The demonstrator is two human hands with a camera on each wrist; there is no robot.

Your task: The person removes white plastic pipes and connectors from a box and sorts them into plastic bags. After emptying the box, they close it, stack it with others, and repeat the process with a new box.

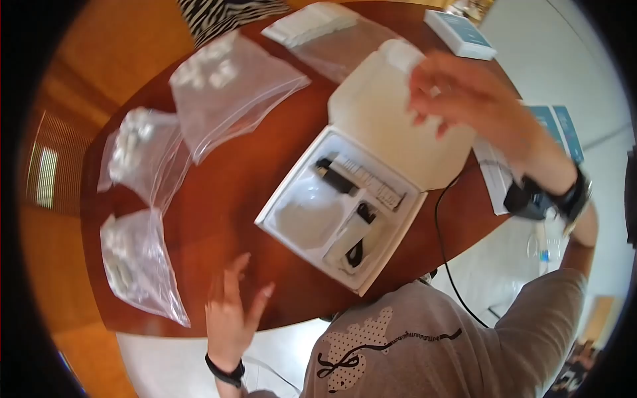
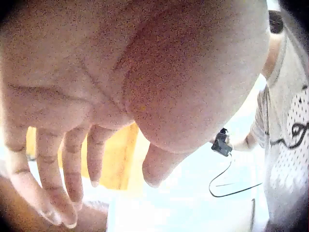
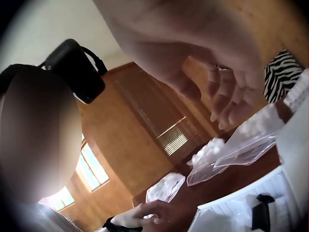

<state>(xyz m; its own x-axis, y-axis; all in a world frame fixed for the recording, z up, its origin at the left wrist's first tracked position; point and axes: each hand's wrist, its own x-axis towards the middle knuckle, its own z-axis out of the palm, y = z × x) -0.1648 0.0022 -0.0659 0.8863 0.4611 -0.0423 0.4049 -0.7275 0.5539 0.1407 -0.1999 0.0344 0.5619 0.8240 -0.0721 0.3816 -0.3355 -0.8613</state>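
An open white box [image 1: 368, 113] lies on the brown table, its lid folded back and a moulded white tray inside. In the tray sit a black device [image 1: 338, 180], a coiled black cable [image 1: 355, 253] and a rounded recess. Over the raised lid hangs my right hand [image 1: 464, 99], slightly blurred, fingers loosely bent and nothing held. My left hand [image 1: 232, 312] is at the table's near edge, fingers spread. In the left wrist view the palm [image 2: 96, 72] shows bare. The right wrist view also shows the right hand [image 3: 207, 67] with loose fingers beside the box.
Several clear zip bags hold small white pieces: a near-left bag [image 1: 142, 272], a left bag [image 1: 146, 159] and a larger bag [image 1: 232, 99]. Behind them lies another bag [image 1: 325, 33]. A blue-white box [image 1: 460, 34] stands far right. A black cable [image 1: 441, 245] runs off the right edge.
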